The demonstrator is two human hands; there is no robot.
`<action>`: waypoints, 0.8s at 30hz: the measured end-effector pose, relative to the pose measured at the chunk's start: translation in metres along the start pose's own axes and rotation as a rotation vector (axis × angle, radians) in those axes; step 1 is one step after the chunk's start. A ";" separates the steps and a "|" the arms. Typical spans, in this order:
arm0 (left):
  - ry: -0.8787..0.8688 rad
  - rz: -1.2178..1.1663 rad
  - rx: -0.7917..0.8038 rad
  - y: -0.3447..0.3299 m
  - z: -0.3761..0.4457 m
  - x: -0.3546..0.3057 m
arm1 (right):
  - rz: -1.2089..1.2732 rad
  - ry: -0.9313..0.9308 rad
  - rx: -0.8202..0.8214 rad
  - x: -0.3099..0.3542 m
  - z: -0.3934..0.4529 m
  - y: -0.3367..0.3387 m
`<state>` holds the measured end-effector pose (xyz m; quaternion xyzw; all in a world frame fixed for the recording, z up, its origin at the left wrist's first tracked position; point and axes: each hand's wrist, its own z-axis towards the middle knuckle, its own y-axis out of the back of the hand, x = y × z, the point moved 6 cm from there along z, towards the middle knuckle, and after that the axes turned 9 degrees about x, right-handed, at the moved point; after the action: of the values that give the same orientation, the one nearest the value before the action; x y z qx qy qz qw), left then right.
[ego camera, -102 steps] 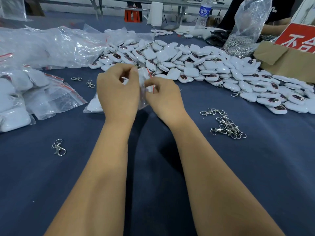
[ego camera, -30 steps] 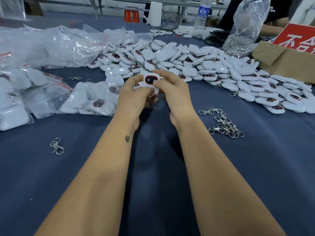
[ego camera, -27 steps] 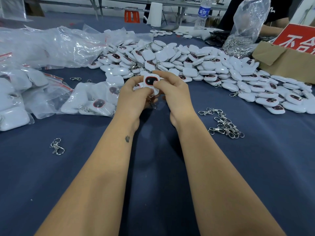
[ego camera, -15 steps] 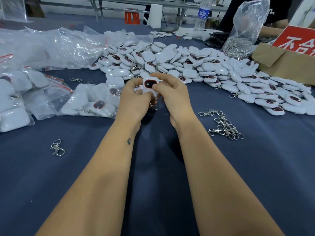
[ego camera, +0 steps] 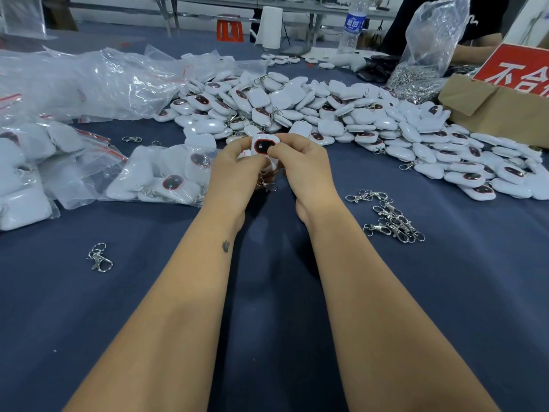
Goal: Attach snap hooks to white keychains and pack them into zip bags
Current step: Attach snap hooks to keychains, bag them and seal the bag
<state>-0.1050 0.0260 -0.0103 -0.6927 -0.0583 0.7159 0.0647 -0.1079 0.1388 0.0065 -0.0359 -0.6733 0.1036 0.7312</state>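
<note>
My left hand (ego camera: pixel 237 171) and my right hand (ego camera: pixel 303 168) together pinch a white keychain (ego camera: pixel 263 145) with a dark, red-rimmed window, held upright above the blue table. A metal snap hook (ego camera: pixel 267 185) hangs below it between my hands. A filled zip bag (ego camera: pixel 166 176) of white keychains lies just left of my left hand. A big heap of loose white keychains (ego camera: pixel 341 114) spreads behind my hands and to the right. A cluster of loose snap hooks (ego camera: pixel 392 218) lies right of my right wrist.
More filled zip bags (ego camera: pixel 26 173) are stacked at the left edge, with empty clear bags (ego camera: pixel 89 81) behind them. One snap hook (ego camera: pixel 99 258) lies alone at front left. A cardboard box (ego camera: pixel 499 105) with a red sign and a bag of hooks (ego camera: pixel 427 55) stand at back right.
Earlier both hands worked at the zip bag; it now lies on the table at left. Since then my hands hold a single keychain, barely shifting over the last second.
</note>
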 end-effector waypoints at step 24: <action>0.004 -0.046 -0.025 -0.001 -0.005 -0.005 | -0.030 0.022 0.019 -0.001 0.002 -0.001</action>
<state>-0.1000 0.0263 -0.0052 -0.6935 -0.0829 0.7120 0.0728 -0.1094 0.1379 0.0062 -0.0198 -0.6646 0.0986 0.7404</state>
